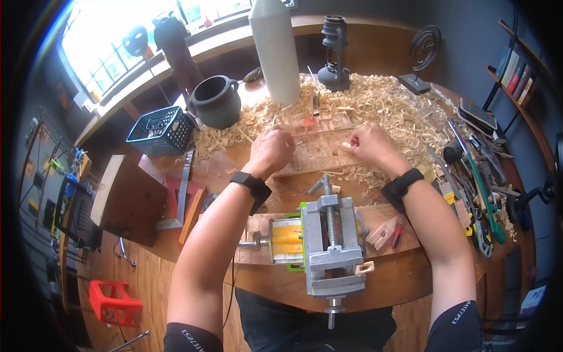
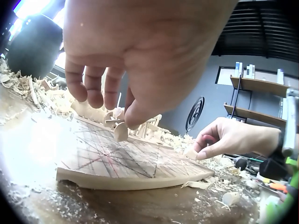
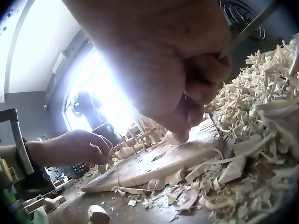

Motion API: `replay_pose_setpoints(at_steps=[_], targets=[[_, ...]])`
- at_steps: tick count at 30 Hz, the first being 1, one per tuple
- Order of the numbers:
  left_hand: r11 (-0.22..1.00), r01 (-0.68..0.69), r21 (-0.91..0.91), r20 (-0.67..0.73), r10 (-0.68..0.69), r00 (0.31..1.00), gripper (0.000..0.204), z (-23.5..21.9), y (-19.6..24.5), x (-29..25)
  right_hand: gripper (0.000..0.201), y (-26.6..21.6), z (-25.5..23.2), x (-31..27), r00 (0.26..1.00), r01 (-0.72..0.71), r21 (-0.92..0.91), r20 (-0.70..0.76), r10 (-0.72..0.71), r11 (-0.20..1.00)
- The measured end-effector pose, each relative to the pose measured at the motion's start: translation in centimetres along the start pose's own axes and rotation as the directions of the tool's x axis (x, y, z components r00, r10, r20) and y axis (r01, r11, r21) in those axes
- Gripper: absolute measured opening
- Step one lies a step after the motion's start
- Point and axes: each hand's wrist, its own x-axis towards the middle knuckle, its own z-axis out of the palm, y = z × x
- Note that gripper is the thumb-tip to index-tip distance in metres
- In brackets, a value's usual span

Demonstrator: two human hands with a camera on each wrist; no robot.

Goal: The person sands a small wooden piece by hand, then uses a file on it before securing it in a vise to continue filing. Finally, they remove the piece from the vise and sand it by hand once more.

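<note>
A flat wooden board (image 1: 322,154) with dark and red lines drawn across it lies among shavings on the bench. Over its left end, my left hand (image 1: 272,149) pinches a small pale wood piece (image 2: 121,132) between thumb and fingertips, the other fingers hanging down. At the board's right end, my right hand (image 1: 373,146) pinches a small wood piece (image 1: 348,147) right at the board's surface. A thin stick (image 3: 250,27) also juts out from the curled fingers of this hand, and something red (image 2: 209,139) shows within its grip.
Nearest my body is a metal vise (image 1: 333,246). Shavings (image 1: 399,111) heap behind and right of the board. A tall pale cylinder (image 1: 275,53), dark pot (image 1: 217,102) and lantern (image 1: 334,58) stand behind. Hand tools (image 1: 478,182) crowd the right; a basket (image 1: 161,130) is left.
</note>
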Motion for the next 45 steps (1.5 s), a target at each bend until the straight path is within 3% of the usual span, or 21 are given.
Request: replay_pose_setpoints(at_steps=[3,9,11,14,18,20,21,22,24,25,26,28,29,30,32,33,35,38,42,44,45], targets=[[1.0,0.024,0.0,0.014,-0.024,1.0,0.013,0.3,-0.2,-0.1,0.025,0.0,0.2,-0.4,0.999,0.028,0.008,-0.031,-0.027,1.0],[0.996,0.085,-0.006,0.086,-0.084,0.993,0.016,0.3,0.2,0.2,0.027,-0.4,-1.7,-1.4,0.999,-0.046,0.087,-0.022,0.048,0.995],[0.998,0.066,-0.013,0.062,-0.065,0.996,0.019,0.3,0.0,0.2,0.028,-0.2,-2.1,-1.7,0.988,-0.006,0.17,-0.152,0.032,0.985],[0.999,0.041,-0.03,0.022,-0.04,0.999,0.024,-0.2,0.1,-0.3,0.03,-0.4,-3.1,-2.4,0.97,-0.025,0.295,-0.224,0.094,0.955],[1.0,-0.001,-0.027,-0.058,0.0,0.998,0.031,-1.9,1.0,-1.4,0.035,-1.8,-6.3,-4.8,0.966,-0.032,0.399,-0.223,0.131,0.917],[0.996,-0.09,-0.023,-0.109,0.087,0.99,0.035,-3.1,1.6,-2.0,0.037,-2.3,-7.6,-6.6,0.926,0.111,0.486,-0.368,0.087,0.867],[0.995,-0.094,-0.02,-0.105,0.091,0.99,0.035,-3.7,2.1,-2.6,0.036,-1.4,-6.9,-6.6,0.835,0.304,0.455,-0.55,-0.004,0.837],[0.992,-0.119,-0.044,-0.101,0.114,0.988,0.035,-4.7,3.0,-3.4,0.036,-1.4,-7.5,-7.5,0.835,0.3,0.459,-0.55,0.002,0.836],[0.987,-0.146,-0.066,-0.089,0.14,0.986,0.035,-6.4,4.7,-5.4,0.033,-2.0,-9.6,-10.5,0.83,0.325,0.554,-0.556,0.05,0.766],[0.977,-0.186,-0.103,-0.102,0.176,0.979,0.035,-7.0,5.5,-6.7,0.03,-2.2,-10.1,-11.9,0.859,0.336,0.66,-0.508,0.069,0.672],[0.964,-0.227,-0.141,-0.117,0.211,0.97,0.034,-7.7,6.3,-7.9,0.03,-2.5,-10.5,-13.4,0.859,0.333,0.663,-0.507,0.075,0.67],[0.953,-0.237,-0.189,-0.097,0.222,0.97,0.034,-8.3,8.0,-10.7,0.028,-3.5,-11.1,-16.5,0.762,0.499,0.648,-0.645,0.065,0.576],[0.932,-0.269,-0.242,-0.097,0.253,0.963,0.033,-8.3,8.7,-12.1,0.03,-3.9,-11.6,-18.0,0.758,0.533,0.641,-0.651,0.024,0.552],[0.908,-0.3,-0.294,-0.1,0.283,0.954,0.033,-8.3,9.4,-13.4,0.03,-4.2,-11.9,-19.6,0.76,0.532,0.642,-0.649,0.023,0.552],[0.891,-0.294,-0.347,-0.098,0.277,0.956,0.031,-7.9,10.9,-16.1,0.032,-4.8,-12.2,-22.3,0.816,0.534,0.774,-0.578,0.033,0.34],[0.898,-0.305,-0.318,-0.118,0.282,0.952,0.031,-7.6,11.4,-17.3,0.032,-5.2,-12.1,-23.0,0.817,0.532,0.777,-0.576,0.037,0.338],[0.904,-0.307,-0.298,-0.159,0.27,0.95,0.033,-7.0,12.5,-19.2,0.034,-6.1,-12.0,-24.1,0.788,0.61,0.747,-0.608,-0.097,0.264],[0.915,-0.295,-0.276,-0.186,0.25,0.95,0.036,-5.9,13.2,-21.3,0.031,-7.1,-12.2,-25.0,0.795,0.602,0.725,-0.582,-0.169,0.333],[0.911,-0.316,-0.263,-0.113,0.297,0.948,0.034,-6.5,15.1,-22.5,0.026,-7.8,-12.4,-24.7,0.797,0.596,0.698,-0.572,-0.193,0.397],[0.891,-0.358,-0.278,-0.167,0.322,0.932,0.032,-5.8,15.4,-22.5,0.023,-8.0,-13.2,-24.6,0.837,0.541,0.678,-0.494,-0.236,0.497],[0.889,-0.362,-0.281,-0.191,0.318,0.929,0.03,-5.2,15.4,-22.4,0.021,-8.1,-13.4,-24.3,0.845,0.53,0.691,-0.475,-0.244,0.491]])
